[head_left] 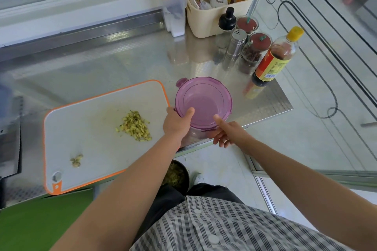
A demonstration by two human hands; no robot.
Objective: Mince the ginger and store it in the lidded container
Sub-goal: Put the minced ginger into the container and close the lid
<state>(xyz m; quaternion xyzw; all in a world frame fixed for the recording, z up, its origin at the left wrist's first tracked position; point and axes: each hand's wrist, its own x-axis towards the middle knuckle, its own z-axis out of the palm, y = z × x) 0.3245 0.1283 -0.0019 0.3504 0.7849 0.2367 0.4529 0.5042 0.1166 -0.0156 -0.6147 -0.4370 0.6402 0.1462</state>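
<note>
Lidded container (204,104) | left hand (176,123), right hand (228,132) both grip it | bottle label (272,65) unreadable

Single head-mounted wide-angle cam, facing forward and steeply down over my shirt (224,226) onto the steel counter (122,63). Close in: lidded container (204,104) sits mid-frame, cutting board (91,118) left, floor (306,138) right.

Arms outstretched, left hand (176,126) and right hand (229,132) round container (204,97), thumbs atop
</note>
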